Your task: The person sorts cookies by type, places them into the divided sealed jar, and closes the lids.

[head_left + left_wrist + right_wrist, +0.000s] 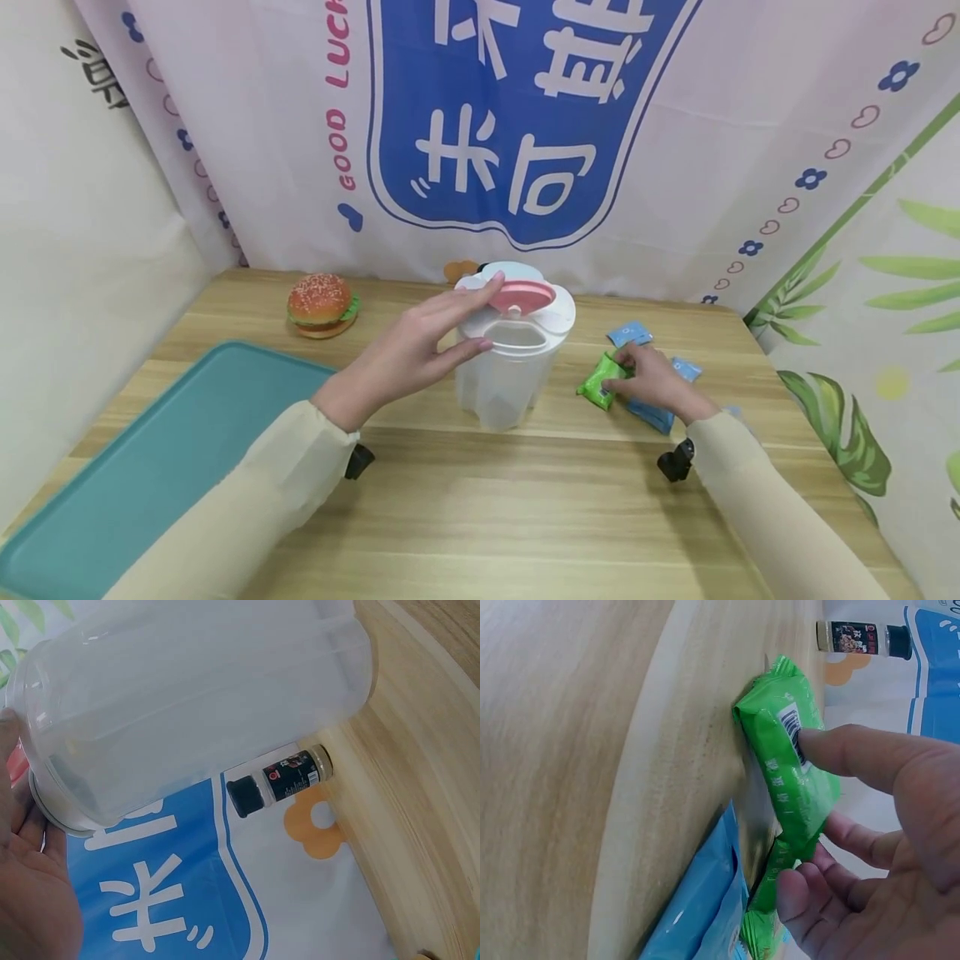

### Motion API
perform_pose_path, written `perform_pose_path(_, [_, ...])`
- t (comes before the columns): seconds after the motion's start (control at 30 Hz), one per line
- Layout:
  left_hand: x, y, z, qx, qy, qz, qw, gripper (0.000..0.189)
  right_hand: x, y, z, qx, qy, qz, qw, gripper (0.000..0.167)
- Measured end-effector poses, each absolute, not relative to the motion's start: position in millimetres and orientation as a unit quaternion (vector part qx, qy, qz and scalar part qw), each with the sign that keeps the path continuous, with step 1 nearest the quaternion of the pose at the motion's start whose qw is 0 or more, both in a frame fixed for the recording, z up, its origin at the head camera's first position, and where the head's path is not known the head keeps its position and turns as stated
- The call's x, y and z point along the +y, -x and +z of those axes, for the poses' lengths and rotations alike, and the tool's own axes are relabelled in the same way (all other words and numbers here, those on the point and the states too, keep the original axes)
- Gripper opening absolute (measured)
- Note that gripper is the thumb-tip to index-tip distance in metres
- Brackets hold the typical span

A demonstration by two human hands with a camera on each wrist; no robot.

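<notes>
A clear plastic container (498, 387) with a white lid (558, 317) stands upright on the table. One pink flap (525, 294) on the lid is raised beside an opening. My left hand (420, 346) touches the lid with fairly straight fingers, a fingertip at the flap and the thumb at the front rim. To the right, my right hand (656, 379) pinches a small green packet (787, 750), its thumb on the barcode side. A second green packet (761, 930) lies below the fingers. Blue packets (705, 892) lie close by.
A seasoning bottle (277, 784) with a black cap stands behind the container. At the back left sits a hamburger (321, 306), with a teal tray (187, 450) in front of it. A printed cloth (285, 167) hangs along the table's back edge.
</notes>
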State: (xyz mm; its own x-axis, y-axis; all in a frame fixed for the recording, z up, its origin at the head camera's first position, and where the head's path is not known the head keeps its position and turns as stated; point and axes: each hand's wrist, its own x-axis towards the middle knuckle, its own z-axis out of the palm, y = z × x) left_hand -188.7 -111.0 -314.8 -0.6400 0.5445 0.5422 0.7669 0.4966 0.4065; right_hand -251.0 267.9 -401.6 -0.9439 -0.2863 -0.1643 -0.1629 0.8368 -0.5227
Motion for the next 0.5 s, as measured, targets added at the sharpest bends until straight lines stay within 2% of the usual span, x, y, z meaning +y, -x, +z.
perform_pose_path(0.27, [-111.6,187.2,-313.3,-0.848,0.383,-0.325,0.167,0.073,268.5,248.7,-401.8,0.938,0.094,-0.312,0.116,0.051])
perform_pose_path(0.5, [-111.1,187.4,-314.6,-0.851,0.378,-0.329,0.159,0.074,269.6,244.9,-399.7,0.901,0.074,-0.411,0.122,0.041])
